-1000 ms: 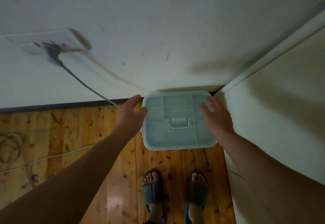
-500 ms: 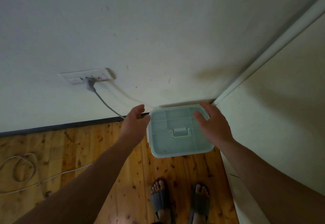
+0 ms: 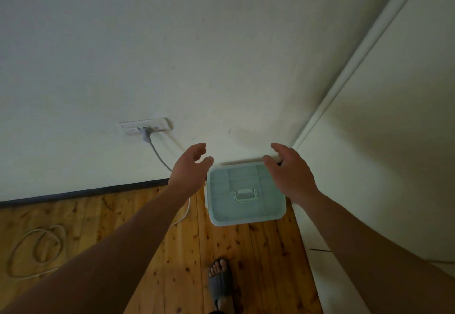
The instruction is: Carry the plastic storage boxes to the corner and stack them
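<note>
Left grip (image 3: 190, 163) and right grip (image 3: 288, 173) hover empty, fingers loosely spread. Below and between them the storage box (image 3: 246, 205) sits flat on the floor (image 3: 98, 227) in the corner, its lid handle (image 3: 245, 196) running parallel to the back wall (image 3: 221, 55).

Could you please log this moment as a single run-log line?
pale green plastic storage box: on wooden floor in corner | left hand: open, holding nothing | right hand: open, holding nothing
</note>
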`<action>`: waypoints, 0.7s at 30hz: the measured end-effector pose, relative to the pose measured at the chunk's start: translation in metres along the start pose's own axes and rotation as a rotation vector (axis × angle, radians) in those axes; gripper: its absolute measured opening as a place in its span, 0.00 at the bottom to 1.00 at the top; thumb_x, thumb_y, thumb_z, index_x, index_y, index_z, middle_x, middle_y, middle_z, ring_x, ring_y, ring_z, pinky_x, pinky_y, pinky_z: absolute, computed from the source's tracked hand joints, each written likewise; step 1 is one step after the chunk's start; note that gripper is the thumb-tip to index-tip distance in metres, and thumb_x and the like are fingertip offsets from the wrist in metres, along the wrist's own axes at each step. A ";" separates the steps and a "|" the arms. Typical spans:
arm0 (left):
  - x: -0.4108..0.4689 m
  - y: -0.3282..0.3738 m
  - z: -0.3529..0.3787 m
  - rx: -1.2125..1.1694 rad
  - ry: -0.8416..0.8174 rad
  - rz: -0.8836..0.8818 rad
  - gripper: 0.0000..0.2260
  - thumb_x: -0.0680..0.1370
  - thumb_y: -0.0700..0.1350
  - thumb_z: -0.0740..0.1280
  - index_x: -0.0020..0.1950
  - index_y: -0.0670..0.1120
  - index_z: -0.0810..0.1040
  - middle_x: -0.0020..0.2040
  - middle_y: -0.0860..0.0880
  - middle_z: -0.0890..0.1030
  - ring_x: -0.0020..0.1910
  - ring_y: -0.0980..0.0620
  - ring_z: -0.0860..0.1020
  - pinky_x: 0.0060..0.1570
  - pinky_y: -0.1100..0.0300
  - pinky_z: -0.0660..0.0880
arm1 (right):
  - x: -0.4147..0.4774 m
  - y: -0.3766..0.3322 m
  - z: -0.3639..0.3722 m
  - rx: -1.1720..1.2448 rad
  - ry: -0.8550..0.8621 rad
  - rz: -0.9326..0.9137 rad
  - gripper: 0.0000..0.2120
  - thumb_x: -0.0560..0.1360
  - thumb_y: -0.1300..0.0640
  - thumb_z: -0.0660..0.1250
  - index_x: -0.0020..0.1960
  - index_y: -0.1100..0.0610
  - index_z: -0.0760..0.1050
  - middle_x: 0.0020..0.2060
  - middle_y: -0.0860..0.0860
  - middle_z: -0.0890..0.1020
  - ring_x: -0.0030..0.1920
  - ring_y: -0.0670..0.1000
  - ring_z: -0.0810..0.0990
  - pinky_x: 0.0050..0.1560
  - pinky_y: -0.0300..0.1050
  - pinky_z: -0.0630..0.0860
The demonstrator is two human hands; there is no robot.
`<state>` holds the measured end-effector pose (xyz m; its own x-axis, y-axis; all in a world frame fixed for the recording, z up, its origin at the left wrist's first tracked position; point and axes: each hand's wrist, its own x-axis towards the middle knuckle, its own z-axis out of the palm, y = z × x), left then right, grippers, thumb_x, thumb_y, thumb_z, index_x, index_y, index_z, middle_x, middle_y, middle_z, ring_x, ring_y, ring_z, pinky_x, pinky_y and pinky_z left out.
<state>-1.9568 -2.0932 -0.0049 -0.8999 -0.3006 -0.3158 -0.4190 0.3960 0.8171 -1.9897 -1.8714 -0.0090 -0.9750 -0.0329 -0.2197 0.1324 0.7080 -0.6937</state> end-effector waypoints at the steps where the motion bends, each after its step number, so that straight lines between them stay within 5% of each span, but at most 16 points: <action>1: -0.007 0.006 -0.002 0.001 0.002 0.009 0.21 0.79 0.47 0.66 0.72 0.50 0.69 0.67 0.53 0.74 0.63 0.55 0.72 0.52 0.68 0.71 | -0.005 -0.004 -0.007 0.004 0.010 -0.014 0.22 0.78 0.45 0.62 0.71 0.48 0.69 0.68 0.49 0.73 0.66 0.50 0.72 0.59 0.43 0.65; 3: -0.023 0.019 -0.007 0.013 0.005 0.028 0.21 0.79 0.47 0.66 0.71 0.51 0.69 0.66 0.54 0.75 0.63 0.56 0.72 0.42 0.74 0.69 | -0.017 -0.012 -0.021 0.010 0.024 -0.034 0.23 0.78 0.44 0.62 0.71 0.48 0.69 0.69 0.48 0.72 0.66 0.49 0.72 0.58 0.42 0.64; 9: -0.073 0.063 -0.022 -0.001 0.013 0.088 0.21 0.79 0.46 0.66 0.71 0.48 0.70 0.66 0.52 0.75 0.65 0.53 0.73 0.62 0.59 0.66 | -0.059 -0.038 -0.064 0.022 0.027 -0.115 0.24 0.78 0.44 0.62 0.72 0.50 0.68 0.69 0.49 0.72 0.62 0.48 0.73 0.56 0.40 0.63; 21: -0.151 0.120 -0.063 -0.006 0.025 0.195 0.20 0.79 0.46 0.66 0.71 0.48 0.70 0.66 0.51 0.75 0.65 0.53 0.72 0.62 0.59 0.67 | -0.129 -0.079 -0.116 0.022 0.057 -0.187 0.24 0.78 0.44 0.62 0.72 0.49 0.68 0.70 0.49 0.71 0.63 0.49 0.73 0.56 0.39 0.63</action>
<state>-1.8631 -2.0550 0.1711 -0.9607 -0.2402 -0.1395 -0.2364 0.4434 0.8646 -1.8952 -1.8418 0.1535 -0.9915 -0.1213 -0.0468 -0.0483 0.6777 -0.7337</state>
